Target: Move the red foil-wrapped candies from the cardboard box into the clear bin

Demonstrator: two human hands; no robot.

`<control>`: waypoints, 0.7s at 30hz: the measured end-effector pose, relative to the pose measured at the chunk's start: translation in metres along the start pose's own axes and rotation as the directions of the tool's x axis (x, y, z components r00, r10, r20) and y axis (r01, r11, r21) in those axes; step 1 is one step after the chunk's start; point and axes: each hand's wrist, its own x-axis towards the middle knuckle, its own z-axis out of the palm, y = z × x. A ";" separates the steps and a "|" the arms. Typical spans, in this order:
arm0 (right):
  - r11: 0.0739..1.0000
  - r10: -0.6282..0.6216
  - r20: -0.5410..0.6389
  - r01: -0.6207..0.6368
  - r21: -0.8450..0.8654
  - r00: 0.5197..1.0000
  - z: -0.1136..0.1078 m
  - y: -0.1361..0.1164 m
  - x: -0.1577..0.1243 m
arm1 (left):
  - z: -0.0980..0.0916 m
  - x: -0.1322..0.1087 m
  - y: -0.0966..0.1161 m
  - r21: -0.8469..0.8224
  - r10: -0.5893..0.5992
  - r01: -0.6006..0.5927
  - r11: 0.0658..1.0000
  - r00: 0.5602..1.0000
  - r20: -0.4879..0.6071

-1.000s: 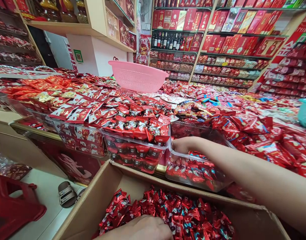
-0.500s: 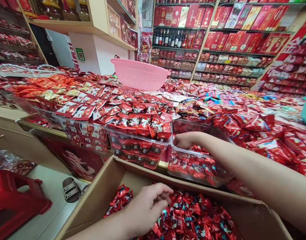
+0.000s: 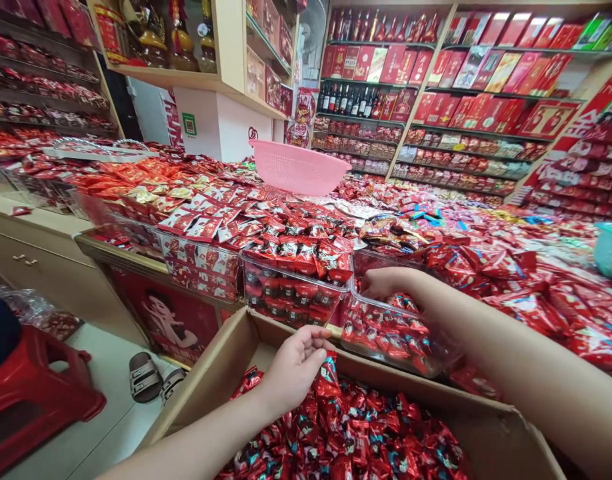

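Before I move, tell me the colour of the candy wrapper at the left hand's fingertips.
The wrapper is red with light blue and white print, seen best in the head view.

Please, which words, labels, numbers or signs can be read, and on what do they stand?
No text reads with certainty:
Red foil candy at the left hand: white lettering, blurred.
Red and black candy packets in clear plastic bin: white characters, too small.
Square green code sign: too small.
Red rectangular boxes: too small.
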 end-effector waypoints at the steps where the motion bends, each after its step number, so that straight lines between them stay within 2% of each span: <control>1: 0.999 0.002 -0.067 -0.005 -0.036 0.998 -0.007 -0.004 -0.010 | 0.000 -0.001 0.000 0.000 0.007 -0.007 1.000 1.000 -0.004; 3: 0.993 -0.049 -0.283 0.016 -0.117 0.958 -0.018 -0.015 -0.040 | 0.000 -0.001 0.002 -0.003 0.019 -0.019 1.000 1.000 -0.020; 4: 0.988 -0.098 -0.403 0.040 -0.149 0.910 -0.018 -0.021 -0.057 | 0.000 -0.001 0.003 -0.007 0.026 -0.027 1.000 0.999 -0.031; 5: 0.979 -0.175 -0.537 0.086 -0.186 0.825 -0.014 -0.027 -0.076 | 0.001 -0.001 0.005 -0.016 0.036 -0.036 0.999 0.998 -0.043; 6: 0.969 -0.242 -0.621 0.148 -0.199 0.746 -0.004 -0.033 -0.093 | 0.002 -0.002 0.007 -0.029 0.045 -0.047 0.998 0.998 -0.053; 7: 0.964 -0.263 -0.651 0.218 -0.151 0.712 0.011 -0.039 -0.108 | 0.003 -0.002 0.009 -0.045 0.055 -0.057 0.997 0.997 -0.058; 8: 0.951 -0.271 -0.639 0.304 -0.061 0.720 0.031 -0.044 -0.119 | 0.004 -0.003 0.011 -0.062 0.059 -0.063 0.996 0.997 -0.056; 11: 0.903 -0.221 -0.505 0.370 0.218 0.834 0.105 -0.051 -0.128 | 0.010 -0.008 0.010 -0.110 0.036 -0.036 0.993 0.999 -0.003; 13: 0.868 -0.195 -0.502 0.386 0.311 0.842 0.148 -0.049 -0.120 | 0.015 -0.013 0.005 -0.113 -0.007 0.013 0.994 0.999 0.050; 15: 0.857 -0.192 -0.508 0.396 0.331 0.840 0.171 -0.044 -0.114 | 0.019 -0.018 0.000 -0.099 -0.049 0.060 0.993 0.993 0.110; 17: 0.862 -0.216 -0.501 0.404 0.305 0.838 0.170 -0.037 -0.119 | 0.022 -0.021 -0.003 -0.096 -0.076 0.093 0.991 0.983 0.170; 19: 0.880 -0.204 -0.546 0.396 0.261 0.813 0.149 -0.027 -0.133 | 0.023 -0.022 -0.002 -0.106 -0.083 0.108 0.988 0.973 0.213; 21: 0.905 -0.124 -0.681 0.364 0.221 0.722 0.114 -0.013 -0.147 | 0.023 -0.022 -0.001 -0.102 -0.091 0.117 0.988 0.969 0.231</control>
